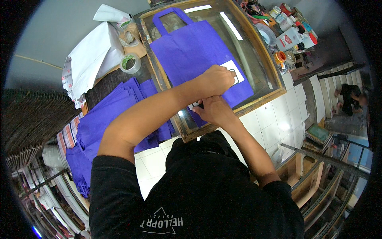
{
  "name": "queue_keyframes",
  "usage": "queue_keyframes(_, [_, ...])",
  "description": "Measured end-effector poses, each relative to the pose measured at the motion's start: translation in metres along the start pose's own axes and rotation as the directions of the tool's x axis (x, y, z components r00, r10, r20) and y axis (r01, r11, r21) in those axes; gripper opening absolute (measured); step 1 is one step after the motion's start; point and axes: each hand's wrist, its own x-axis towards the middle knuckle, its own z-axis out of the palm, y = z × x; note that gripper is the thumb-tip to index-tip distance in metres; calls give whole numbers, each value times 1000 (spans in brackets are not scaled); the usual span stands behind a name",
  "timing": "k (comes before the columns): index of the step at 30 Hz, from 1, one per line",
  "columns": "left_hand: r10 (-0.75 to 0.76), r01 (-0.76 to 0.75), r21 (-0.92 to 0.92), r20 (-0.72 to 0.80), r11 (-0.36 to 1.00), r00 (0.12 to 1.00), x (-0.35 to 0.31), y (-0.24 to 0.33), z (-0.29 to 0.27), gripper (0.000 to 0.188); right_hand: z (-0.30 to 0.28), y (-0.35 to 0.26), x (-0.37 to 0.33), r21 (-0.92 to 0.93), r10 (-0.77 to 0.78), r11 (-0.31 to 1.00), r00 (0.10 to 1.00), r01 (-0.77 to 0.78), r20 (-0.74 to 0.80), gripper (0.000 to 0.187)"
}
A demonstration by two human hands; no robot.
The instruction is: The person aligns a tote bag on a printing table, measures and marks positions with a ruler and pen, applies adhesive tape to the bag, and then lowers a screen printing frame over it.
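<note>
A purple fabric tote bag (pixel 187 47) lies flat on the glass-topped wooden frame (pixel 254 47), its looped handle toward the far side. On its near part is a white sheet (pixel 239 79) with black line marks, partly covered by my hands. My left hand (pixel 219 79) is closed in a fist over this sheet; whatever it may hold is hidden. Just nearer, my right hand (pixel 215 111) presses down with thumb and forefinger apart, close under my left wrist. A dark patch shows beside its thumb, too small to name.
Left of the frame lies a pile of purple bags (pixel 107 111). Beyond it are a tape roll (pixel 130 63) and white paper (pixel 95 55). Bottles and jars (pixel 289 38) crowd the far right. A person (pixel 350 99) crouches at right, past a metal rack (pixel 318 159).
</note>
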Motion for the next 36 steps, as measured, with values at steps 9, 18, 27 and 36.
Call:
queue_keyframes(9, [-21, 19, 27, 70, 999, 997, 1, 0, -2, 10, -4, -6, 0, -161, 113, 981, 994, -112, 0, 59])
queue_keyframes(18, [-25, 24, 11, 116, 1000, 993, 4, 3, -9, 12, 59, -39, -30, -256, -637, 768, 742, 587, -210, 65])
queue_keyframes(27, [-52, 46, 52, 120, 998, 991, 1, 6, -5, 13, 68, -31, 76, -300, -601, 799, 722, 522, -344, 78])
queue_keyframes(36, [-65, 58, 73, 103, 996, 993, 2, 8, -7, 11, 51, -16, 89, 626, -384, 562, 841, 541, -381, 66])
